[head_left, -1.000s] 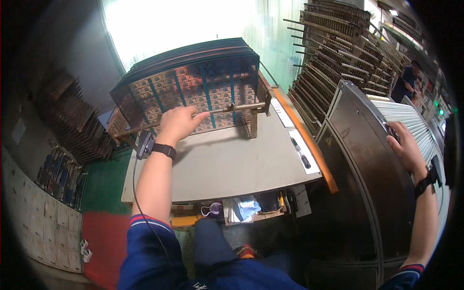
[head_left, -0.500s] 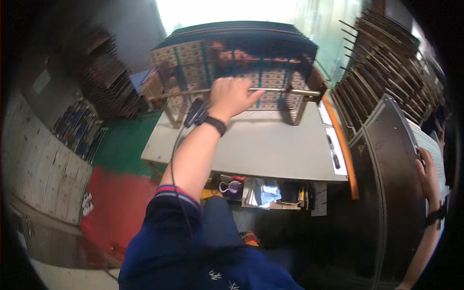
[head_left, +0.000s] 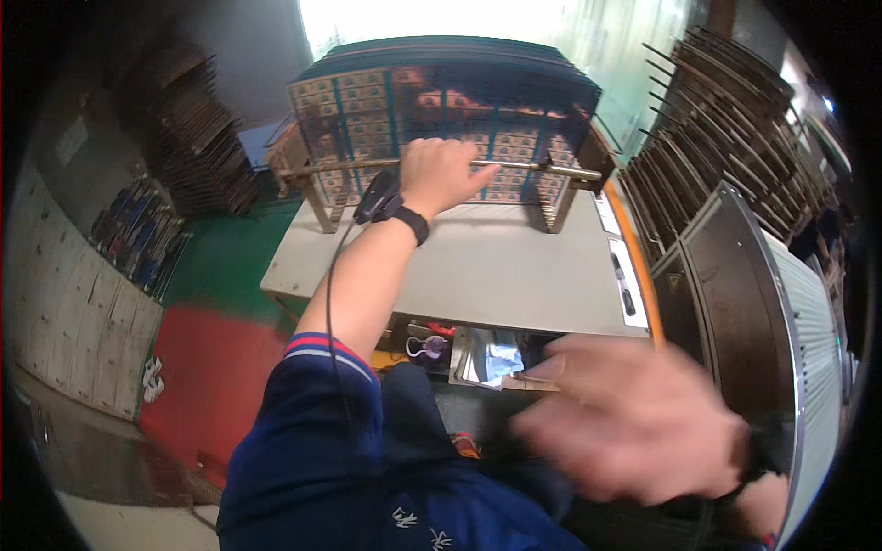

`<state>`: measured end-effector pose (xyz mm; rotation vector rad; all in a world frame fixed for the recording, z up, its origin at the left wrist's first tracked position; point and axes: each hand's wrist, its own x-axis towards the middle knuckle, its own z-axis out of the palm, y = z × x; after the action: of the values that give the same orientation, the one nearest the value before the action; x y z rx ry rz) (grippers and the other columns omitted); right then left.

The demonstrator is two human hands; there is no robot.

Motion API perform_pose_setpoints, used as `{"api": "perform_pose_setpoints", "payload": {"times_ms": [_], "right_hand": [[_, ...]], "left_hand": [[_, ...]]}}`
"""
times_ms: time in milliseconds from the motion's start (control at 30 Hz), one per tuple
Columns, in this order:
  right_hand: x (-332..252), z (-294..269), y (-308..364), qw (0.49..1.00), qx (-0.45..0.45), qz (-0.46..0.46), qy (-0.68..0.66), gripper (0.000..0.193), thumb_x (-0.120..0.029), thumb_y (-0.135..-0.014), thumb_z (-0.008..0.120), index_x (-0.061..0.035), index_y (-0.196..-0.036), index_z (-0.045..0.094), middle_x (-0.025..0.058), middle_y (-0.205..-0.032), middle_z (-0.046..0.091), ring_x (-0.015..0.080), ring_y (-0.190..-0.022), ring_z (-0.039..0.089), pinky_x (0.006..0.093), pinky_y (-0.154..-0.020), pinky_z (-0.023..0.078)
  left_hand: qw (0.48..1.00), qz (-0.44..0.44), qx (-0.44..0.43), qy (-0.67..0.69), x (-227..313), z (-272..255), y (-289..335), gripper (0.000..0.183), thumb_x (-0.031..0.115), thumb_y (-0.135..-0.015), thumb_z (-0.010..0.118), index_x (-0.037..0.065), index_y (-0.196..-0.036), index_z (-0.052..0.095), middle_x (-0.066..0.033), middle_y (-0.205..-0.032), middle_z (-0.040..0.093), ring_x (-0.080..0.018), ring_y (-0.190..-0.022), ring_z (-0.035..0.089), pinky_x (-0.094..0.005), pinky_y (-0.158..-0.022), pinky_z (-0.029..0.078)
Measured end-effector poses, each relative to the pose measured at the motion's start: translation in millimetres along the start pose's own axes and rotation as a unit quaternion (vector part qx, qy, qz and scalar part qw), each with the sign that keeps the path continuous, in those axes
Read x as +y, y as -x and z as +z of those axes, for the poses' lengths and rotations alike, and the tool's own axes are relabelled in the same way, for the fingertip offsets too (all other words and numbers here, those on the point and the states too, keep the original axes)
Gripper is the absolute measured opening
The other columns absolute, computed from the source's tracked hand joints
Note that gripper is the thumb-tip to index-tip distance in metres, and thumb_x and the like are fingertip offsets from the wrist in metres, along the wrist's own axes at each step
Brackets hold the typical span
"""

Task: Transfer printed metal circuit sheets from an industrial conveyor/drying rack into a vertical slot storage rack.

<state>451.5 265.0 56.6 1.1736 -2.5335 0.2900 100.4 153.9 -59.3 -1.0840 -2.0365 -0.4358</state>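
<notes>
My left hand (head_left: 441, 176) is closed over the metal bar (head_left: 519, 165) across the front of a rack, its thumb lying along the bar. Behind the bar stands a thick row of upright circuit-board panels (head_left: 366, 96), coppery with dark green strips. The rack rests on a pale table (head_left: 514, 266). A black device (head_left: 375, 197) with a cable sits at my left wrist, beside a dark band. My right hand (head_left: 634, 418) hangs in front of the table's lower right side, close to the camera. Motion smears its fingers, so what they hold, if anything, cannot be made out.
A drawer or shelf under the table holds a purple item (head_left: 430, 347) and blue-silver packets (head_left: 496, 360). A black marker (head_left: 625, 292) lies at the table's right edge. Slatted racks (head_left: 726, 138) stand at the right, near a dark metal cabinet (head_left: 749, 294). More stacked racks (head_left: 179, 138) are at the left.
My right hand has left the cabinet's edge at the far right and swung left toward the table's front. My left hand stays on the bar. The view has shifted slightly.
</notes>
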Motion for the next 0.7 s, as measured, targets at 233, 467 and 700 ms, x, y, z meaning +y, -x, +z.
{"api": "perform_pose_setpoints", "payload": {"times_ms": [233, 467, 700], "right_hand": [[-43.5, 77.2, -86.7, 0.915, 0.222, -0.212, -0.261, 0.028, -0.016, -0.082, 0.060, 0.0004, -0.105, 0.062, 0.0146, -0.103, 0.060, 0.0303, -0.100, 0.061, 0.0386, -0.084, 0.051], [-25.8, 111.7, -102.2, 0.928, 0.279, -0.119, -0.215, 0.014, -0.020, -0.078, 0.059, -0.0061, -0.080, 0.056, 0.0056, -0.077, 0.047, 0.0214, -0.070, 0.052, 0.0350, -0.062, 0.043], [-0.2, 125.4, -112.5, 0.949, 0.243, 0.003, -0.198, 0.011, -0.017, -0.079, 0.061, -0.0065, -0.079, 0.059, 0.0099, -0.077, 0.050, 0.0277, -0.070, 0.054, 0.0379, -0.062, 0.044]], "left_hand": [[0.999, 0.003, 0.022, 0.026, 21.7, 15.7, -10.7, 0.044, 0.054, -0.084, 0.062, 0.013, -0.068, 0.065, -0.0065, -0.068, 0.066, -0.0281, -0.068, 0.065, -0.0435, -0.066, 0.047], [1.000, 0.025, 0.010, 0.009, 14.3, 14.7, -15.0, 0.045, 0.055, -0.084, 0.062, 0.013, -0.067, 0.065, -0.0073, -0.066, 0.066, -0.0288, -0.065, 0.065, -0.0431, -0.060, 0.048], [1.000, 0.023, 0.019, 0.007, 14.8, 21.7, -14.0, 0.045, 0.054, -0.084, 0.062, 0.013, -0.067, 0.065, -0.0063, -0.064, 0.065, -0.0284, -0.064, 0.065, -0.0428, -0.060, 0.048]]}}
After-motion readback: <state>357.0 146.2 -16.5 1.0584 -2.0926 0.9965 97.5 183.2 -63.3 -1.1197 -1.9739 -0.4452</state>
